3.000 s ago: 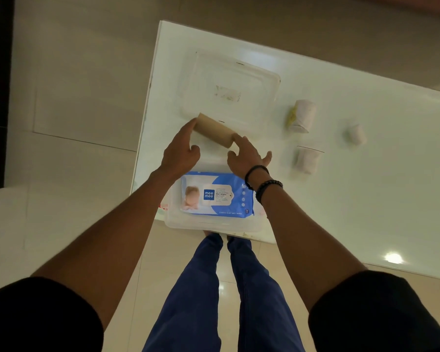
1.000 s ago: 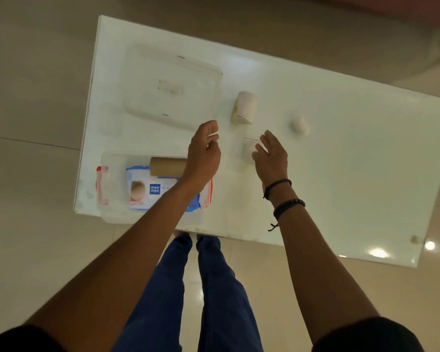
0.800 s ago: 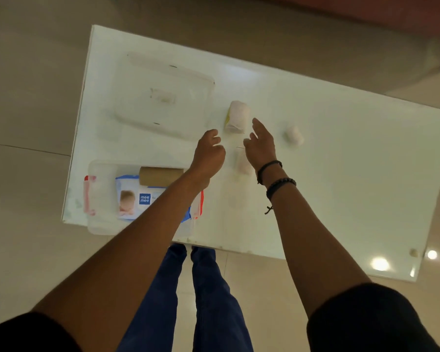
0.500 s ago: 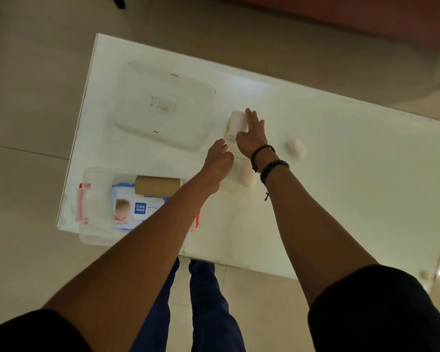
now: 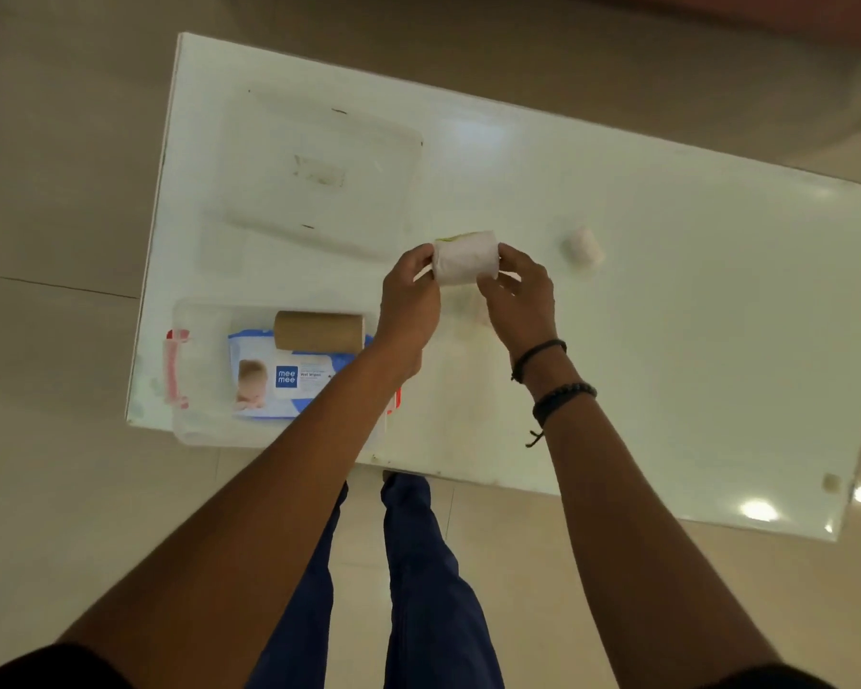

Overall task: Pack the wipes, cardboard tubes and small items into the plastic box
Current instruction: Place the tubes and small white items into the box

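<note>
While it is lifted above the white table, the white wrapped roll is gripped at its ends by the left hand and the right hand. To their left, the plastic box holds the wipes pack with a cardboard tube on top. A small white item lies well apart on the right, and the clear lid rests beyond the box.

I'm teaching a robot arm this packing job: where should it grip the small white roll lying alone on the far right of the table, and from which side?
Grip the small white roll across its curved middle, coming straight down from above. It lies on its side on the white table with bare surface all around, so the fingers can straddle it.
</note>
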